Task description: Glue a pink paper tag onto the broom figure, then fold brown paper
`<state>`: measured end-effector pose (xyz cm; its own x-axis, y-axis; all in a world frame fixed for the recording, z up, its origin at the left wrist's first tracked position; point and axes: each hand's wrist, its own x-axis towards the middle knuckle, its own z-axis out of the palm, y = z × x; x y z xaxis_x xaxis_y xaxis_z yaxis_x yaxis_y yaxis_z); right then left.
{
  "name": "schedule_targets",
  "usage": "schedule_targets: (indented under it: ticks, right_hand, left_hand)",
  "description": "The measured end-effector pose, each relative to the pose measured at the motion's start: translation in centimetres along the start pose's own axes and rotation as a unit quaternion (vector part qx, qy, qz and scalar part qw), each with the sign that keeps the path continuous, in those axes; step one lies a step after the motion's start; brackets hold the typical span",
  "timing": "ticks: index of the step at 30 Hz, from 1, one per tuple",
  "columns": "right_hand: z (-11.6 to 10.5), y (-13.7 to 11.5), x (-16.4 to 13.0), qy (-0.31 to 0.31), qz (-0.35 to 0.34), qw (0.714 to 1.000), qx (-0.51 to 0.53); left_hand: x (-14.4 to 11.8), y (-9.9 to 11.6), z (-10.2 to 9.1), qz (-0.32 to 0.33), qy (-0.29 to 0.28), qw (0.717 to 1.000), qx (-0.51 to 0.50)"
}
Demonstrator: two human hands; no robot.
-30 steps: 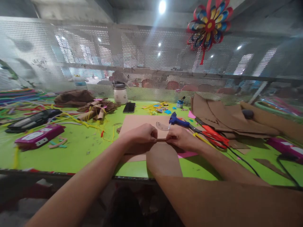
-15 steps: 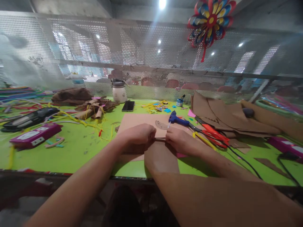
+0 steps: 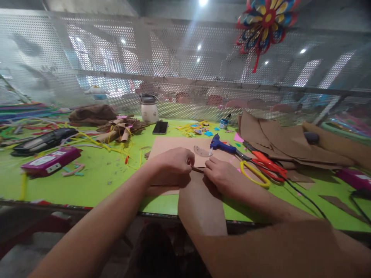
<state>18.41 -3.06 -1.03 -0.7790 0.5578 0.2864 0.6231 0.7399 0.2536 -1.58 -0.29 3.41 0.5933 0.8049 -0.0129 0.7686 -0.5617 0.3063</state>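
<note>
A long sheet of brown kraft paper (image 3: 203, 208) runs from the table down over its front edge toward my lap. My left hand (image 3: 177, 161) is closed on the far edge of this paper, thumb and fingers pinching a narrow folded or rolled strip. Across from it, my right hand (image 3: 222, 173) grips the same edge with bent fingers. Under both hands lies a flat sheet of light brown card (image 3: 165, 148). Just beyond them a clear protractor (image 3: 202, 151) rests on the card, beside a blue glue gun (image 3: 222, 145).
Right of my hands lie red-handled scissors (image 3: 271, 165), a yellow-handled tool (image 3: 255, 177) and a black cord. Brown paper sheets (image 3: 278, 135) pile up at the right. Leftward are a purple power strip (image 3: 52, 161), a black tool (image 3: 43, 141) and paper rolls (image 3: 117, 131). A phone (image 3: 160, 127) lies behind.
The view has shifted slightly, so the table items appear a little to the right. My left fingers have changed their pinch, and a narrow strip of the paper's edge now shows between my hands.
</note>
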Motion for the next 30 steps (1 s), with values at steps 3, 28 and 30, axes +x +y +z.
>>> schedule_targets:
  ticks: [3, 28, 30]
  right_hand:
    - [0.3, 0.0, 0.0, 0.023, 0.003, 1.0, -0.005]
    - [-2.7, 0.9, 0.7, 0.139, 0.286, 0.739, 0.594]
    - [-3.2, 0.6, 0.7, 0.167, 0.29, 0.709, 0.621]
  left_hand:
    - [0.8, -0.3, 0.1, 0.0, 0.005, 0.999, -0.051]
    - [-0.2, 1.3, -1.9, 0.063, 0.066, 0.972, -0.217]
    - [-0.5, 1.6, -2.1, 0.087, 0.084, 0.97, -0.21]
